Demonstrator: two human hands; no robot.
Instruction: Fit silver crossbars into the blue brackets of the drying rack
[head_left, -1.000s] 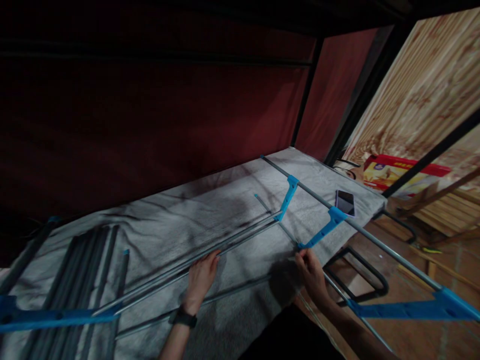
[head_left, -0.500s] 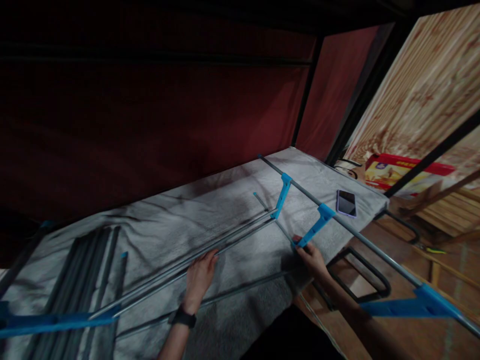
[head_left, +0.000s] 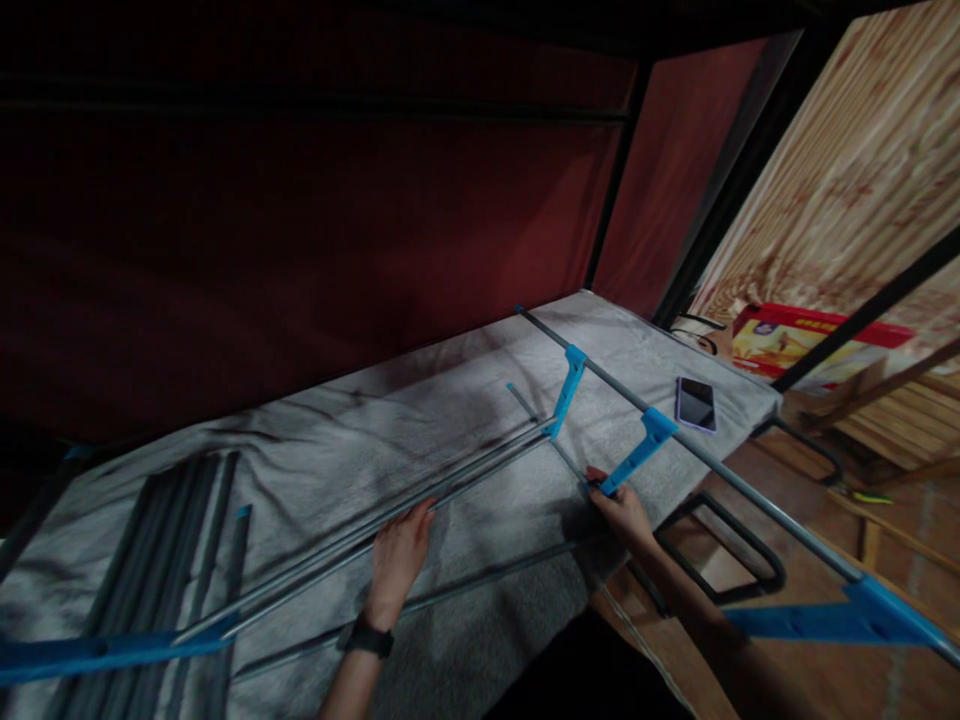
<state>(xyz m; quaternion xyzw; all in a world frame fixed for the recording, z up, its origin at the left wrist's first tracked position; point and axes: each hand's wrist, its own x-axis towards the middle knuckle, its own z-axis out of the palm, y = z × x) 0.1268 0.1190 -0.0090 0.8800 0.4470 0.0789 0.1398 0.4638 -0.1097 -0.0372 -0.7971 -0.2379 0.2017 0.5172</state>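
Note:
My left hand (head_left: 398,562) rests on a pair of long metal rods (head_left: 450,488) that lie across the grey cloth-covered surface (head_left: 345,440); its fingers are laid over them. My right hand (head_left: 624,511) pinches the lower end of a blue plastic connector (head_left: 639,452) joined to a long rod (head_left: 720,470) that runs off the surface's right edge. A second blue connector (head_left: 567,388) links that rod to the pair under my left hand. Another blue connector (head_left: 840,622) hangs further along at the lower right.
A phone (head_left: 695,404) lies near the surface's right end. Several dark rods (head_left: 161,550) lie bundled at the left, with a blue connector (head_left: 105,652) across them. A loose rod (head_left: 465,588) lies near the front edge. A red box (head_left: 795,345) and wooden boards are at the right.
My right hand has moved a little up and away from me with the blue connector, and the long rod shifted with it. My left hand has stayed on the rods.

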